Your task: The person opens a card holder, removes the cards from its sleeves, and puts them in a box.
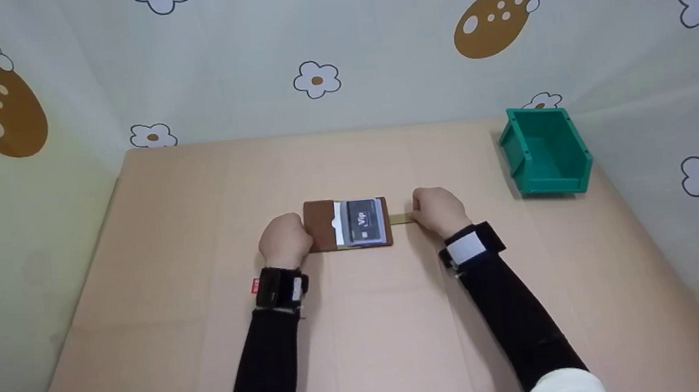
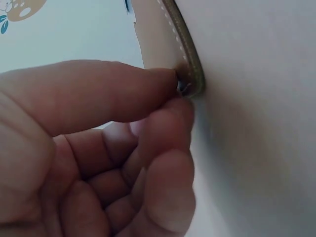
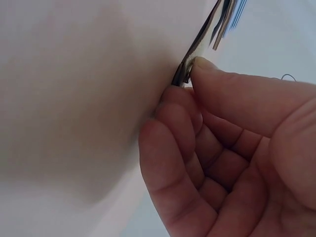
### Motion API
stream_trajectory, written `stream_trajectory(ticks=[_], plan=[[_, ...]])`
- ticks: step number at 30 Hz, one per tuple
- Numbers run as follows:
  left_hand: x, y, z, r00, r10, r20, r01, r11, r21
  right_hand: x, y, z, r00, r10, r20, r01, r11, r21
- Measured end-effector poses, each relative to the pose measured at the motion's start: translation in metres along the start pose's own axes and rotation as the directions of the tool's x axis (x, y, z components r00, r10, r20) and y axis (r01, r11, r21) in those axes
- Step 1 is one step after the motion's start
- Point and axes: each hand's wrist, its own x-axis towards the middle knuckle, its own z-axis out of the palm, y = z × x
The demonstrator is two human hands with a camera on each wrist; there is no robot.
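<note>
A brown card wallet [image 1: 320,226] lies spread on the table, with a stack of cards in its right part and a dark card marked "Vip" [image 1: 362,222] on top. My left hand [image 1: 285,240] pinches the wallet's left edge between thumb and forefinger; the white-stitched rim [image 2: 183,39] shows in the left wrist view. From the wallet's right side a narrow tan strap [image 1: 400,218] runs out to my right hand [image 1: 441,211]. That hand pinches the strap's end [image 3: 190,64], its other fingers curled beneath.
At the table's far right corner stands a green plastic bin [image 1: 547,156], its open front toward me. The tan tabletop [image 1: 376,329] reaches back to a patterned curtain [image 1: 232,65], which also hangs along both sides.
</note>
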Motion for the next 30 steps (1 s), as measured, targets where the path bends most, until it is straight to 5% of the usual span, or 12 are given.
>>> stream_trajectory(ticks=[17,30], plan=[[0.002,-0.001,0.001,1.0,-0.005,0.016,0.004,1.0,0.014,-0.004,-0.011,-0.008,0.997,-0.015,-0.071,0.015,1.0,-0.002],[0.001,-0.001,0.002,1.0,0.013,-0.009,-0.013,1.0,0.004,-0.005,-0.039,-0.002,0.988,-0.126,-0.087,0.133,0.988,0.073]])
